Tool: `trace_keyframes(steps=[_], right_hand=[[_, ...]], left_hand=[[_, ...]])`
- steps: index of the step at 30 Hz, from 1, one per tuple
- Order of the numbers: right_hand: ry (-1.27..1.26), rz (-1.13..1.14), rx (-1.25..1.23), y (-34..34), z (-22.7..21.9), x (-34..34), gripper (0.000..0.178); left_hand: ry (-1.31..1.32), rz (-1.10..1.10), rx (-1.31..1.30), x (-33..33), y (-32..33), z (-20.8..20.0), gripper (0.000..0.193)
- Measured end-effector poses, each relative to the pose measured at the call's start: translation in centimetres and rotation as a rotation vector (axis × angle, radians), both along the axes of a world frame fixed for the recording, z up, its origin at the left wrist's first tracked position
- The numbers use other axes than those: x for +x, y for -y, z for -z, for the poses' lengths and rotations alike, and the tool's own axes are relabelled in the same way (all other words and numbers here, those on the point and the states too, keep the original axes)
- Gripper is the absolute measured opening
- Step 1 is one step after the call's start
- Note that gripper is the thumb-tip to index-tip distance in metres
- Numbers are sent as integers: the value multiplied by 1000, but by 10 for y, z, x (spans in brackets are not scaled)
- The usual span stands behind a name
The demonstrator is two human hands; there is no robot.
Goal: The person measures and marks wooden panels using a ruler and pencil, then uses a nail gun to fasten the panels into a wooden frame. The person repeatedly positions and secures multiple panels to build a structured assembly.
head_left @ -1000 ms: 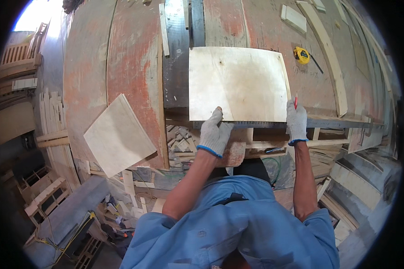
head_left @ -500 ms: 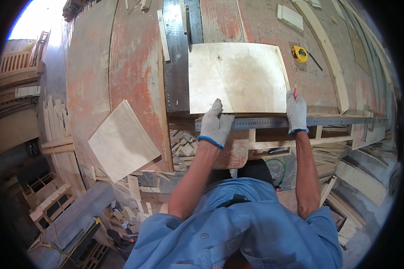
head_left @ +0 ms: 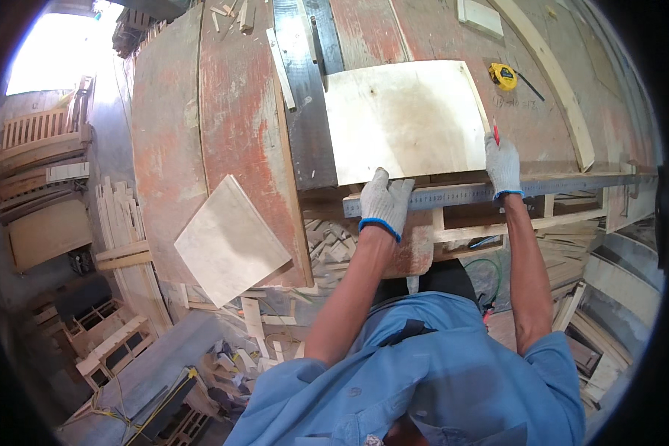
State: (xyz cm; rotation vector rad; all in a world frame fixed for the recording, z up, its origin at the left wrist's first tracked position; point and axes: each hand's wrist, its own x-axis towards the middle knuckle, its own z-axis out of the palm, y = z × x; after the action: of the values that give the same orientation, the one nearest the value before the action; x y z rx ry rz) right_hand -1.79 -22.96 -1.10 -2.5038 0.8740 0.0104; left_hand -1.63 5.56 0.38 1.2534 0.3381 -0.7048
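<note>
A pale plywood panel (head_left: pixel 409 119) lies on the worn bench, its near edge toward me. My left hand (head_left: pixel 385 202), in a white knit glove with a blue cuff, grips that edge; the thumb lies on top and the other fingertips are partly hidden. A long steel ruler (head_left: pixel 453 195) runs along the bench front, passing beneath both hands. At the panel's near right corner, my gloved right hand (head_left: pixel 503 165) is closed around a red pencil (head_left: pixel 496 131), whose tip points away from me.
Beyond the right hand lie a yellow tape measure (head_left: pixel 502 76) and a long wood strip (head_left: pixel 554 82). Another square plywood piece (head_left: pixel 230 241) overhangs the bench at left. An open drawer frame (head_left: pixel 490 215) sits below the ruler. Offcuts (head_left: pixel 333 241) litter the space underneath.
The view has shifted and turned slightly, so the bench sits further right in the picture. Both hands keep their places at the panel, with no clear movement against it.
</note>
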Motion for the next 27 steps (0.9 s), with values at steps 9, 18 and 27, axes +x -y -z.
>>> trace_keyframes(steps=[9, 18, 27], right_hand=[[10, -38, -29, -5, 4, 2, 51], [-75, -70, -51, 0, 9, 21, 49], [-37, -102, -63, -8, 5, 36, 44]], left_hand=[[5, -139, -98, 6, 0, 38, 34], [409, 362, 958, 33, 7, -5, 39], [245, -17, 265, 31, 5, 60, 28]])
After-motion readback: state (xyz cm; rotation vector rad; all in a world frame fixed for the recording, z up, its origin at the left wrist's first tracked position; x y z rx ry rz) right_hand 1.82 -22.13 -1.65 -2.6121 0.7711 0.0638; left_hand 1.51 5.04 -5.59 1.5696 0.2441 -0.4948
